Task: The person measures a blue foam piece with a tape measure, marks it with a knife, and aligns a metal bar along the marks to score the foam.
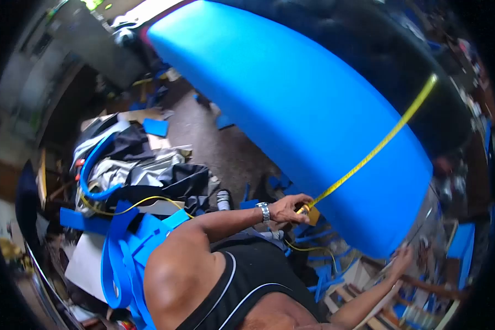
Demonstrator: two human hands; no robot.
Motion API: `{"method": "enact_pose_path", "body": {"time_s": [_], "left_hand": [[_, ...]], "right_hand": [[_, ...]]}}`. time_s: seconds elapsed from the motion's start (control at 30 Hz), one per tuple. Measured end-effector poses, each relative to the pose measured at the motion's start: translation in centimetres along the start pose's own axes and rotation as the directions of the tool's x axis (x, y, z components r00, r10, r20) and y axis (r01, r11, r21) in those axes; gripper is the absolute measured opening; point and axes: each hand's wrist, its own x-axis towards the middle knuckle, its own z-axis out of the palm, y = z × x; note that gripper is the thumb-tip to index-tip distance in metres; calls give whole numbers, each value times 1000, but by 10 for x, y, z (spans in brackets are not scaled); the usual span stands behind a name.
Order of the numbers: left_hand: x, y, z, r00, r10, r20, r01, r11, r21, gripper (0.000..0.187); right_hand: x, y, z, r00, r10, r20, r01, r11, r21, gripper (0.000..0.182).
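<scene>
A long blue foam-like slab (291,99) stretches from the upper left to the lower right. Across its wide end runs a yellow measuring tape (368,157), whose far end reaches over the dark surface behind. My left hand (292,210), with a metal watch on its wrist, is closed around the tape's case (303,209) beside the slab's near edge. My right hand (402,258) is at the slab's lower right corner, against its edge. Its fingers are small and blurred, and their grip cannot be made out.
Black and silver fabric (154,168) is heaped at the left, with a curved blue strip (85,170) on it. Blue offcuts (148,236) lie beside my left shoulder. A yellow hose or cord (132,208) loops past them. Wooden frame pieces (363,275) are at the lower right.
</scene>
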Motion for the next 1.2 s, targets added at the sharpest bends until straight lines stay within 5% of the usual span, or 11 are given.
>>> {"method": "enact_pose_path", "body": {"time_s": [0.1,0.2,0.23,0.4,0.43,0.47,0.63,0.73,0.77,0.83,1.2], "left_hand": [[-56,5,-42,999,-19,-32,24,989,143,95],[-94,-9,-106,995,56,-86,-39,980,194,91],[-112,6,-125,996,-55,-71,60,996,63,87],[-190,16,-250,927,-37,-374,13,998,-68,53],[-208,22,-278,887,-102,-450,32,986,-161,48],[-224,19,-297,801,40,-597,-80,996,-41,38],[-334,15,-395,481,20,-876,26,999,37,28],[-382,26,-419,382,-153,-912,-155,962,-226,34],[-393,17,-426,355,-73,-932,-161,977,-138,37],[-412,31,-424,354,-268,-896,-263,891,-370,38],[-434,5,-586,143,-335,-931,-611,710,-350,30]], "right_hand": [[-109,-133,111,967,249,49,-243,855,458,21],[-165,-221,200,955,231,188,-298,745,596,25],[-173,-250,226,962,171,212,-265,772,578,26],[-183,-400,323,948,-54,315,-107,875,472,28],[-177,-428,347,940,-97,328,-77,875,478,29],[-177,-455,366,933,-126,337,-57,872,486,29],[-195,-575,464,838,-293,461,-13,833,553,30],[-208,-633,516,728,-431,533,57,813,580,27],[-213,-651,530,696,-455,556,65,811,582,27],[-220,-681,558,643,-489,590,59,799,598,26],[-185,-881,750,467,-606,643,134,768,626,28]]}}
